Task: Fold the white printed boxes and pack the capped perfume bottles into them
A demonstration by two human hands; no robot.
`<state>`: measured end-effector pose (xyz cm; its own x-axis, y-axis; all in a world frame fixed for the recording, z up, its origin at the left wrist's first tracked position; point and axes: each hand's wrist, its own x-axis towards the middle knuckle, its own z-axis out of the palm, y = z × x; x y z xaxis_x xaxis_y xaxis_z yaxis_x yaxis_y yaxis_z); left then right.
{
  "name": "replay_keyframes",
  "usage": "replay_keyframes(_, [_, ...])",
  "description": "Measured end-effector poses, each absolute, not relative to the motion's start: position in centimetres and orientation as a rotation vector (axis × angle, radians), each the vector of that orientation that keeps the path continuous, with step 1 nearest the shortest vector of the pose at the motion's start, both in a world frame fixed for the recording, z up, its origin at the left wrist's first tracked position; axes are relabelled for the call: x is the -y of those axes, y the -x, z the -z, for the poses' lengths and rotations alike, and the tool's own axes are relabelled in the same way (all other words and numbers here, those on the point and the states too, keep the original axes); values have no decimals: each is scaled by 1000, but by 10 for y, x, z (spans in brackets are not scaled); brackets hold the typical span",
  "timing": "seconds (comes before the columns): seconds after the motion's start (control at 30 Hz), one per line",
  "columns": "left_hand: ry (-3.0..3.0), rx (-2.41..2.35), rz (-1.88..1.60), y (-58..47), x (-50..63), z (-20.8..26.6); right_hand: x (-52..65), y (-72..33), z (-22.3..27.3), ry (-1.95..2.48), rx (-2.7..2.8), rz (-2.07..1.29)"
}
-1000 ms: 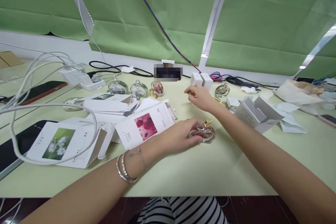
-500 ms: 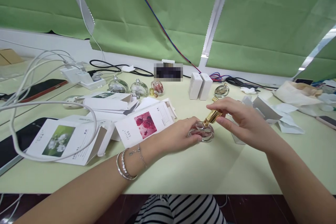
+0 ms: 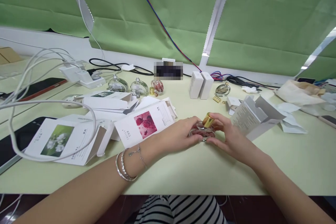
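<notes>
A round glass perfume bottle [image 3: 202, 132] with reddish contents is low over the table in front of me, its neck leaning a little right. A gold cap [image 3: 208, 120] sits on its top. My left hand [image 3: 183, 133] is closed around the bottle's left side, thumb in front. On the other side, my right hand [image 3: 228, 135] grips the bottle, its thumb low at the front and its fingers up beside the cap. The fingers hide parts of the glass. Right behind that hand stands an opened white carton [image 3: 252, 115].
Flattened cartons, one with a rose picture [image 3: 145, 124], lie left. Further back are several perfume bottles [image 3: 139, 86], two upright white boxes [image 3: 196, 85] and a small gold piece [image 3: 217, 99]. White cables [image 3: 52, 103] loop over the left side.
My right hand has come down from the gold part on top to the bottle's right side. The left hand keeps its hold. More of the opened carton shows behind.
</notes>
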<state>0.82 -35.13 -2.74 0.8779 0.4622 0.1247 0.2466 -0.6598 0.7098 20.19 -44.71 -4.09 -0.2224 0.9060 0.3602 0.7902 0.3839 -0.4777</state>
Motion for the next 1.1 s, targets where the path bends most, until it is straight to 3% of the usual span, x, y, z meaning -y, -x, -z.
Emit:
replay_keyframes(0.4, [-2341,-516,-366,-9,352,25,445,-200,43,1351,2035,-259])
replay_keyframes(0.53, [-2325,-505,-369,-8,353,22,470,-192,30,1467,2093,139])
replay_keyframes(0.67, [-2320,-495,-404,-8,355,23,499,-195,30,1555,1447,644])
replay_keyframes(0.73, [-2336,-503,-405,-9,356,23,503,-206,39,1637,1154,587])
replay_keyframes(0.9, [-2319,-526,-383,-10,359,18,493,-240,59,2000,1025,53])
replay_keyframes(1.1, [-2268,-391,-408,-7,356,23,475,-255,25,1838,1453,436])
